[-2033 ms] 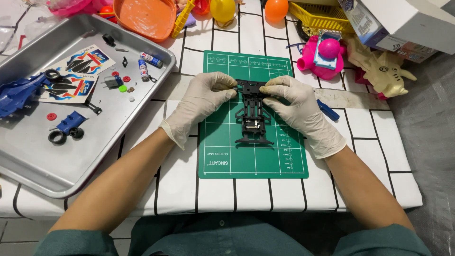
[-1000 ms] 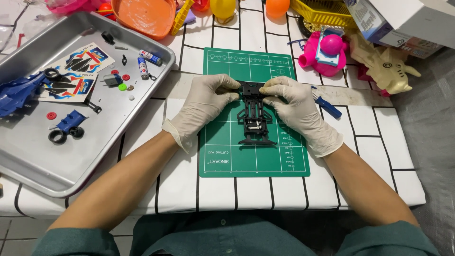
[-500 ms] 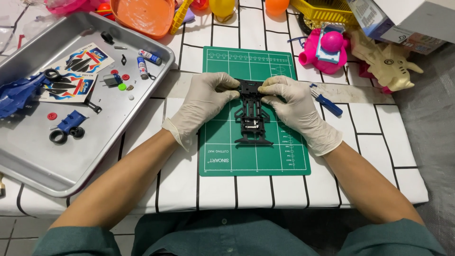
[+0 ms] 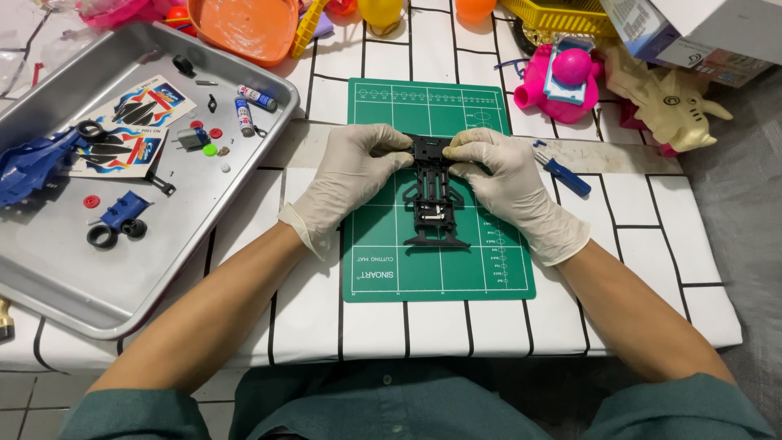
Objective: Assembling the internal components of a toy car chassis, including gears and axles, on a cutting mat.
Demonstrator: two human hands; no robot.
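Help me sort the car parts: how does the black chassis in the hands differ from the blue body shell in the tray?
The black chassis is a flat open frame; the blue body shell is a solid curved piece. The chassis lies on the green cutting mat, gripped at its far end by the left hand and right hand; the shell lies untouched in the metal tray. Both look plastic.

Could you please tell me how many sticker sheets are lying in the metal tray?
2: one sticker sheet near the tray's far side, another sticker sheet just nearer, overlapping it.
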